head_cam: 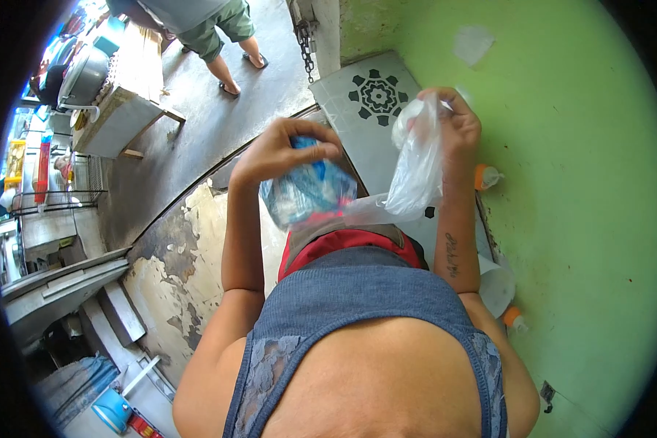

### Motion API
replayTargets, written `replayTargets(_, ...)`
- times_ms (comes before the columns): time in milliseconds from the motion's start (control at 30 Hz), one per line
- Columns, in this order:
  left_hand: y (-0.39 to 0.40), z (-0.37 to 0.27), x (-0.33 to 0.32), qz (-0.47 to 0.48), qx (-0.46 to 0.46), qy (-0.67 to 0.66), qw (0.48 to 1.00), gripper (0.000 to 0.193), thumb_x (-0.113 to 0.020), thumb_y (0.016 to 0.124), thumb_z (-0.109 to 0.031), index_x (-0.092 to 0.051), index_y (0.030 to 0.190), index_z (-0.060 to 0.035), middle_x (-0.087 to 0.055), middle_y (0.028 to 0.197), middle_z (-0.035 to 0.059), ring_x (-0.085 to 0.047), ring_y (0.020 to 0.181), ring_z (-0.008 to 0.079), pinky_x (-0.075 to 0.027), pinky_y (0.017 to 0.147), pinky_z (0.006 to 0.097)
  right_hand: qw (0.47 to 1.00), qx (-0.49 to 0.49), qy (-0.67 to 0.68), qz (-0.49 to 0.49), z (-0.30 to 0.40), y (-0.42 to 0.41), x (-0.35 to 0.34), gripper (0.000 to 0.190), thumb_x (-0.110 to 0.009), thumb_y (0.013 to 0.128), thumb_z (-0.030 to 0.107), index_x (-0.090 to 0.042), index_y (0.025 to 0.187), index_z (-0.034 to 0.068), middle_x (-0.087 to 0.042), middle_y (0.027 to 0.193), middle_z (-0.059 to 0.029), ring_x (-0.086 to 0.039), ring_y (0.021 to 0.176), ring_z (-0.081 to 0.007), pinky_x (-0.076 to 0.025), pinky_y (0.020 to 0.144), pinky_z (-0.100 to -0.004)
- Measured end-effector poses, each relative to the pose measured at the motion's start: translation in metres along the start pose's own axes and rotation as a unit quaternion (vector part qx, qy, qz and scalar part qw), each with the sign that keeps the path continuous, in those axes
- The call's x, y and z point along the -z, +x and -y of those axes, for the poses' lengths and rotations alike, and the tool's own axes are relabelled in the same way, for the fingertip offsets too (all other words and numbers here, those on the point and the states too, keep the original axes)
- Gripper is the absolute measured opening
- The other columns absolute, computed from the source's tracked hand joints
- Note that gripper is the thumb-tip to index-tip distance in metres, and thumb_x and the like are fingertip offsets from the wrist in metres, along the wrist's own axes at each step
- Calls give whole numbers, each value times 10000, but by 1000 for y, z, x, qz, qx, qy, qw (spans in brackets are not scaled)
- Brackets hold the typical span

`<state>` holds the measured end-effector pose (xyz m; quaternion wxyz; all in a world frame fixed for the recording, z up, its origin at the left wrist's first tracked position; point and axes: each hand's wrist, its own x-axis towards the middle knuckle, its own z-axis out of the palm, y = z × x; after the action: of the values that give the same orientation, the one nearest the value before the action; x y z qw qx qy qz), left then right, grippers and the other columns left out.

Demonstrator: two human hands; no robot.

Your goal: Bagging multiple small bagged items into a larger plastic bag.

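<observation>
My left hand (276,153) is at the middle of the view, its fingers curled over the top of a blue-and-white plastic packet (309,191). Some pink shows along the packet's lower edge. Farther right, close to the green wall, my right hand (461,128) pinches the top of a clear plastic bag (416,175) that hangs down, slightly blurred. A whitish bundle (406,125) sits by the right fingers; whether it is inside the bag cannot be told. Thin clear plastic stretches from the bag towards the packet, over my lap.
A grey tiled surface (339,98) with a dark rosette lies ahead, beside a green wall (569,164). Orange-capped bottles (482,177) stand along the wall. A person (213,33) stands at upper left, near a wooden table (115,117) bearing a metal pot (85,74). A blue pail (112,409) is at lower left.
</observation>
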<state>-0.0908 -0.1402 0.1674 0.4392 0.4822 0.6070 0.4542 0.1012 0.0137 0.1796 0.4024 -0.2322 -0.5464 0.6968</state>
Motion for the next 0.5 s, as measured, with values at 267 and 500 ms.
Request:
replayTargets(267, 27, -16, -53, -5, -21, -200, 980, 560, -776, 725, -337, -608, 1129, 13, -649, 825, 29, -590, 755, 88, -463, 688, 216, 904, 204, -369, -74, -16, -5, -3, 108, -638, 858, 122, -661, 910, 31, -583, 569, 28, -506, 468, -34, -353, 416, -207)
replayTargets(500, 41, 46, -25, 454, -181, -381, 785, 463, -733, 755, -361, -655, 963, 45, -675, 868, 133, -652, 772, 231, -513, 707, 298, 981, -156, 12, 116, 5, -21, 68, 197, -607, 838, 72, -648, 1027, 32, -555, 504, 15, -465, 386, -70, -345, 377, -189)
